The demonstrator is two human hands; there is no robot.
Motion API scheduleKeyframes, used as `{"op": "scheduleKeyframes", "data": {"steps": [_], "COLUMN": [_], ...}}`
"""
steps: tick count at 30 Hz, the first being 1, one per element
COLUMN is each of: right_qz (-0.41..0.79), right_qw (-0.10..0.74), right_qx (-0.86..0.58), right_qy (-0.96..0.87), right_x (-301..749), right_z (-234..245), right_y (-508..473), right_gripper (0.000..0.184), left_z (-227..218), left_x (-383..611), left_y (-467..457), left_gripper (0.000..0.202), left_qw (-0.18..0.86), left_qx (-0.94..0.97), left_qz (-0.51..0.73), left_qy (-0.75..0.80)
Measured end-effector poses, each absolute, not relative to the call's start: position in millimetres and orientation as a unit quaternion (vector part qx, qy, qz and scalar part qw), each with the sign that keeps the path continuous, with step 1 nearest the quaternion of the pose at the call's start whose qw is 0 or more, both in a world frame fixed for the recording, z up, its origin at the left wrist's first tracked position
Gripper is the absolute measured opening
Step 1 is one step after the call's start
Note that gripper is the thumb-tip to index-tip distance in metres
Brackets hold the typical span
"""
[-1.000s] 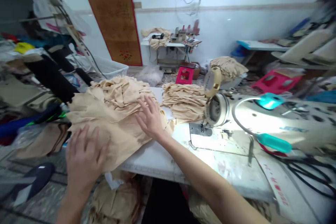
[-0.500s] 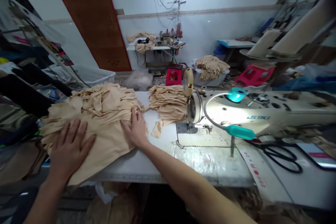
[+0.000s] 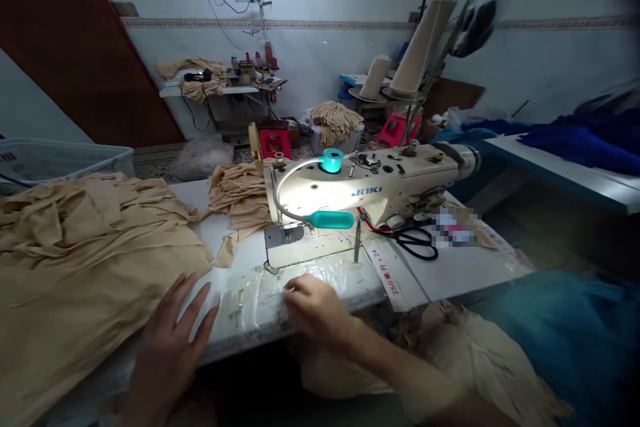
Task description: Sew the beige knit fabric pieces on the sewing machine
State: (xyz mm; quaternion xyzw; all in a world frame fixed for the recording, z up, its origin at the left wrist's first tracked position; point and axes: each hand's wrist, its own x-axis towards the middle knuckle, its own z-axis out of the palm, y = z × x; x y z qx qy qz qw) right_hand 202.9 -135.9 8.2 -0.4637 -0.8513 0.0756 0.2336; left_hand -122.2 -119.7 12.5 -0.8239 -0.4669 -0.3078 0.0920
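Note:
My left hand (image 3: 173, 337) lies flat with spread fingers at the front edge of the white sewing table (image 3: 450, 273), beside the edge of a large heap of beige fabric (image 3: 85, 260). My right hand (image 3: 315, 307) rests on the table's front edge in front of the cream sewing machine (image 3: 370, 190); its fingers curl down and nothing shows in them. A smaller beige pile (image 3: 240, 197) lies left of the machine.
Black scissors (image 3: 417, 243) lie right of the machine. More beige cloth (image 3: 460, 353) hangs below the table near my lap. Behind stand thread cones (image 3: 423, 47), a red stool (image 3: 275, 141), another machine table (image 3: 220, 90) and a clear bin (image 3: 60, 157).
The view swung right. Both hands left the large fabric heap: the right came back to the table's front edge by the machine, the left slid to the heap's edge.

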Motion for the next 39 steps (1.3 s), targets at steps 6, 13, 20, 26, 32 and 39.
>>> {"op": "scheduleKeyframes", "data": {"steps": [6,13,20,26,32,39], "right_qz": [-0.003,-0.029,-0.068,-0.090,-0.071,-0.042], "right_qw": [0.157,0.128,0.141,0.132,0.041,-0.037], "right_qx": [-0.522,-0.529,-0.627,-0.689,-0.723,-0.733], "right_qy": [-0.838,-0.838,-0.763,-0.707,-0.686,-0.678], "right_x": [317.6,372.1,402.5,432.4,471.5,482.7], "right_z": [19.8,14.5,9.8,8.6,24.5,45.0], "right_y": [-120.1,-98.7,-119.5,-148.0,-140.0,-140.8], "right_gripper": [0.015,0.018,0.020,0.028,0.036,0.031], "left_z": [1.1,-32.6,-52.0,-30.2,-18.4,-39.7], "left_x": [-52.1,-28.3,-38.6,-19.5,66.1,172.1], "left_y": [-89.7,-67.5,-55.8,-82.7,-115.7,-73.4], "left_gripper": [0.045,0.045,0.047,0.026,0.029,0.044], "left_qw": [0.060,-0.004,0.018,0.069,-0.023,-0.092], "left_qx": [-0.833,-0.819,-0.792,-0.811,-0.894,-0.904], "left_qz": [-0.284,-0.284,-0.320,-0.349,-0.296,-0.263], "left_qy": [-0.470,-0.498,-0.519,-0.465,-0.336,-0.323]}}
